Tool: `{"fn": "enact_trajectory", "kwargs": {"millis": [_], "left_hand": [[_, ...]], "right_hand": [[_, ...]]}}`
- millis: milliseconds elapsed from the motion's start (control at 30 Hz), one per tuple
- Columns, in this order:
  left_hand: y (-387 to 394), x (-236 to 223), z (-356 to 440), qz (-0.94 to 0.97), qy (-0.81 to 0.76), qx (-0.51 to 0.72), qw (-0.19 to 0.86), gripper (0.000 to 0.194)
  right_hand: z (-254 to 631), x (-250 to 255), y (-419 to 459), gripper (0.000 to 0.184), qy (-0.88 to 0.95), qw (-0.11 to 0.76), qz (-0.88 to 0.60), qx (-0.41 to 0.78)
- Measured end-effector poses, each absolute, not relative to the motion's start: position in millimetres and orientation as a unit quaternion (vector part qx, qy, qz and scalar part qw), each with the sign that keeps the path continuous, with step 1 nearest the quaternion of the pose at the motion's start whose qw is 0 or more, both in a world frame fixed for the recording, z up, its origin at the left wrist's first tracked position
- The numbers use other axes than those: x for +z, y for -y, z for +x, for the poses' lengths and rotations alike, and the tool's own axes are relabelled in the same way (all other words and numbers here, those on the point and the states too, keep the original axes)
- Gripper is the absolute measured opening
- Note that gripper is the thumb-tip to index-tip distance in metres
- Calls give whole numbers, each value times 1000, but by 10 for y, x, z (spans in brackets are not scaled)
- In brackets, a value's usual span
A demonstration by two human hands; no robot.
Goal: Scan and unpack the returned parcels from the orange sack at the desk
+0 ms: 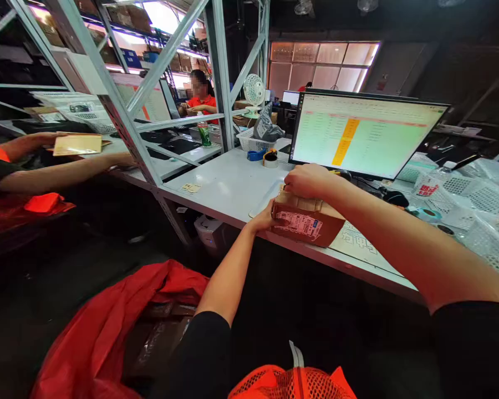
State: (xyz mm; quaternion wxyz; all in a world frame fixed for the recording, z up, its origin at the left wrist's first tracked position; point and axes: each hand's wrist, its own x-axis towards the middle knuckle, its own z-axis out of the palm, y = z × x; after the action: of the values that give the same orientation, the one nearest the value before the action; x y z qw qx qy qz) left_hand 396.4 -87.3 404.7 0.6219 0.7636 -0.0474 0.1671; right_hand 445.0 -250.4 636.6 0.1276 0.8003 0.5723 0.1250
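Your left hand [263, 218] is gripping the carton [303, 224] at 9 o'clock, long axis running toward 4; your right hand [306, 180] is bunching at 11, grasp indeterminate.

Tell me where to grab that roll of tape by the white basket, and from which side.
Grip the tape roll by its round outer wall, fingers on opposite sides, coming down from above and the near side. It appears to lie flat, opening up; the blue item sits close on its left and the white basket stands behind, so those sides look more awkward.
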Motion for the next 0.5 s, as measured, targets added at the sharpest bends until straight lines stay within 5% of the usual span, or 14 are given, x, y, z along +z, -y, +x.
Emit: {"fn": "enact_trajectory", "kwargs": {"millis": [200,500], "left_hand": [[880,4050,3954,756,49,158,633,128],[890,4045,3949,745,52,154,647,131]], "right_hand": [[4392,6381,2333,31,-568,249,778,105],[4665,6322,2419,25,-572,212,788,81]]}}
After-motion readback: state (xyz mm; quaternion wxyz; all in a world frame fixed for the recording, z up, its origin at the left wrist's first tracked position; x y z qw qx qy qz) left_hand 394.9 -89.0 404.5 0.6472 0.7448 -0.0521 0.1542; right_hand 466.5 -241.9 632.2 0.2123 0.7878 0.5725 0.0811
